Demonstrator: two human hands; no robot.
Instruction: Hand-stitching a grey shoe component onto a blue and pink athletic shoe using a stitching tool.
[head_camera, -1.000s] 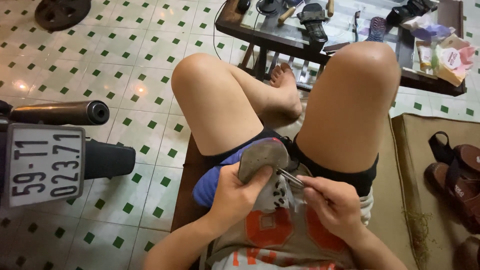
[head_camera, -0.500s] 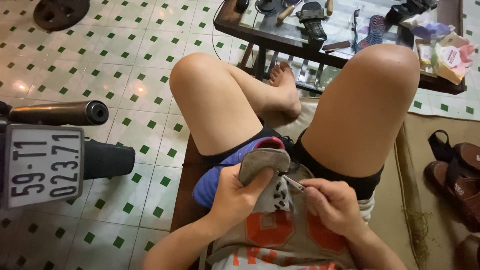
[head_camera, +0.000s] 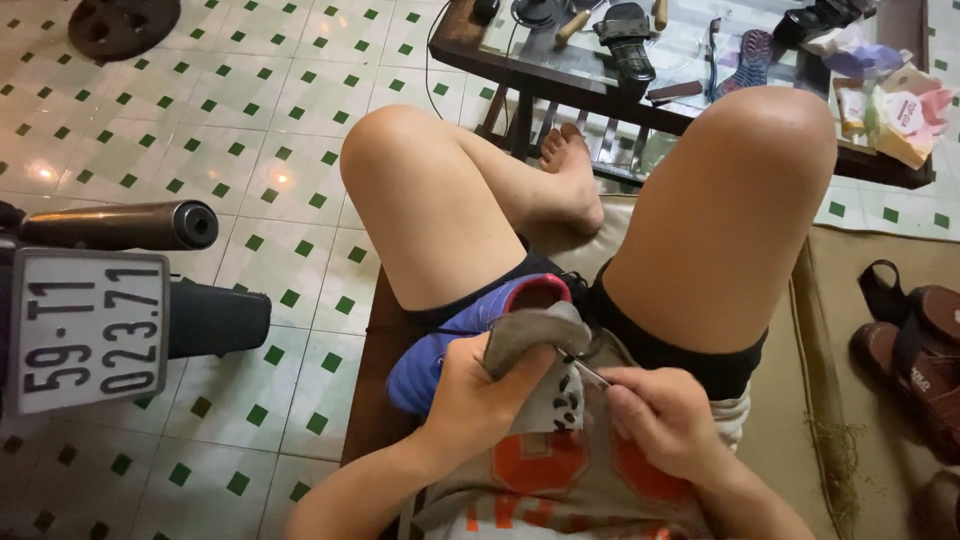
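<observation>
Shoe (head_camera: 470, 335) sits slightly lower on the lap now. I note left hand (head_camera: 480, 395) grip pinching its grey insole (head_camera: 530, 335); right hand (head_camera: 665, 420) grip closed on thin metal tool (head_camera: 590, 372). Slip risks jabbing fingers. Beyond, cluttered tabletop (head_camera: 600, 95).

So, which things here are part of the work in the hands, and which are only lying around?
In the work:
- left hand gripping the grey insole
- blue shoe on the lap
- right hand holding a thin metal tool

Lying about:
- brown sandals
- black sandal on the glass table
- motorbike exhaust
</observation>
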